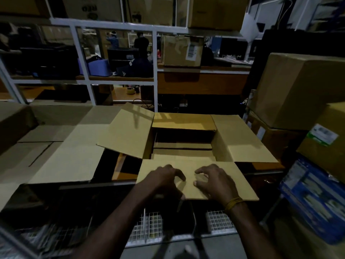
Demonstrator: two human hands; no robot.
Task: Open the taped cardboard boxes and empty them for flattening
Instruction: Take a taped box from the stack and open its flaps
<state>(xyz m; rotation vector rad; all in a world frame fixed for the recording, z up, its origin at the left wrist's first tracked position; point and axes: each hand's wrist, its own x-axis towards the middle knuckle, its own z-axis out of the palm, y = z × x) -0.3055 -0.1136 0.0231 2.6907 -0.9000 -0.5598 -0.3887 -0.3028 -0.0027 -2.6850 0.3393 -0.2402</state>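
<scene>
Head view of an open cardboard box [183, 139] standing at the centre of the scene with all four top flaps spread outward. The near flap [197, 179] is folded down toward the person and carries both hands. The left hand [164, 179] lies on the left half of this flap, its fingers bent and its fingertips pressing on the cardboard; its grip encloses nothing. The right hand [212, 181] lies just beside it on the right half, fingers likewise arched with the tips on the flap and nothing held; a yellow band [234, 203] circles its wrist. The left flap [125, 131] and right flap [242, 139] angle outward, and the far flap [183, 121] tilts away. Inside the box lie brown cardboard layers; what lies beneath them cannot be told in the dim light. Flattened cardboard sheets [61, 146] lie to the left of the box. Closed cartons [298, 90] are stacked at the right, above a blue printed package [313, 199]. A white-framed shelving unit [115, 27] with further cartons stands behind. Wire-mesh baskets [149, 228] sit below the near flap.
</scene>
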